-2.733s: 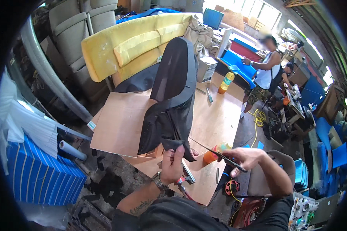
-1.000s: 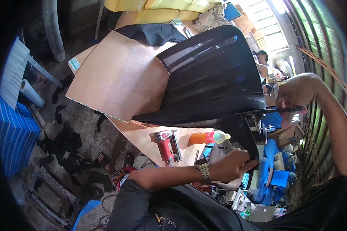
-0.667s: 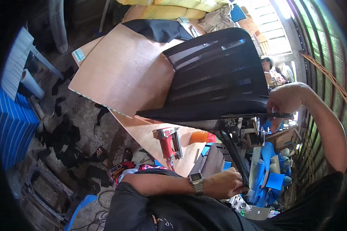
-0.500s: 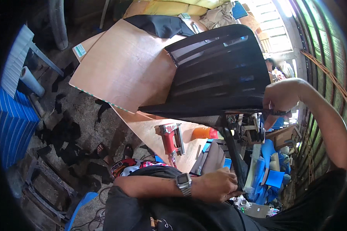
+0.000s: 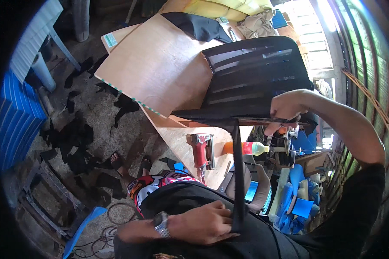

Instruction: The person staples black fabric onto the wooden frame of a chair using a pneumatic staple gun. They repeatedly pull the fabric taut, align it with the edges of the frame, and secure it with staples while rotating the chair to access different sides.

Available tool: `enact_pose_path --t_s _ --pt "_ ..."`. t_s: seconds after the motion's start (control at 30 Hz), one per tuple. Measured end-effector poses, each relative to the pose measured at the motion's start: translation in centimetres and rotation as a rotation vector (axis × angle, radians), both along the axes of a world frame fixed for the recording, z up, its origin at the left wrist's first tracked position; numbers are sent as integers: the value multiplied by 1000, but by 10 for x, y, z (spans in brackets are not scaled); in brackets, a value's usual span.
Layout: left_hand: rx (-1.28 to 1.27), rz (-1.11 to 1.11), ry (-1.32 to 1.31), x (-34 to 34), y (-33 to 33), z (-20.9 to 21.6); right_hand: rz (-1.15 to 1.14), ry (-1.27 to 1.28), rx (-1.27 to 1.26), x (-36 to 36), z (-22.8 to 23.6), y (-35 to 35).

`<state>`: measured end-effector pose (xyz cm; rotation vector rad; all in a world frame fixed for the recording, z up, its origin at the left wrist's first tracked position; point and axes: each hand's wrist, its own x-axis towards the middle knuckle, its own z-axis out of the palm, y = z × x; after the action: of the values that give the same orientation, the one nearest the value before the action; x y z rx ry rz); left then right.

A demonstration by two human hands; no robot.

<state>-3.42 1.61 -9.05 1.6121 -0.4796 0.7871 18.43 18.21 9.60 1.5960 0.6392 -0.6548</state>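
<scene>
Left hand: the person's left hand, below a silver-banded wristwatch, lay low against the black shirt, its fingers curled and grasping the lower end of a narrow black fabric strip; the exact pinch was hidden by the knuckles.
Right hand: the right hand was bent down at the seat's near edge, fingers closed around a slim dark-handled tool, probably scissors, though most of it was covered and its blades merged with the black edge.
Strip: it ran straight from the seat's near edge down to the left hand, crossing in front of the bottle and hiding part of it.
Seat: the large black fabric-covered seat piece with pale see-through bands rested on its side on the tan plywood tabletop, beside a broad plywood sheet; its underside could not be seen.
Staple gun: a red and silver staple gun lay on the tabletop's near corner, left of the bottle.
Bottle: a clear plastic bottle of orange liquid with a red label lay near it, cap toward the right.
Far edge: yellow foam was cut off by the dark rim.
Floor: black fabric scraps were scattered there, their outlines lost in shadow.
</scene>
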Motion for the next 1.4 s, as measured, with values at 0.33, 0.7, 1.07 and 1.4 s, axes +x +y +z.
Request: enact_pose_path --t_s 0.33,0.7,1.07,1.4 --pt "-239 183 187 -114 -21 -43 -89 148 10 -6 -94 15" --pt "-462 344 554 -208 -80 -38 -284 267 33 2 -196 31" --pt "-914 1063 1658 -314 -244 -135 484 512 -41 -2 -253 36" --pt "-473 908 2315 -184 28 -174 -420 1098 704 100 -271 -268"
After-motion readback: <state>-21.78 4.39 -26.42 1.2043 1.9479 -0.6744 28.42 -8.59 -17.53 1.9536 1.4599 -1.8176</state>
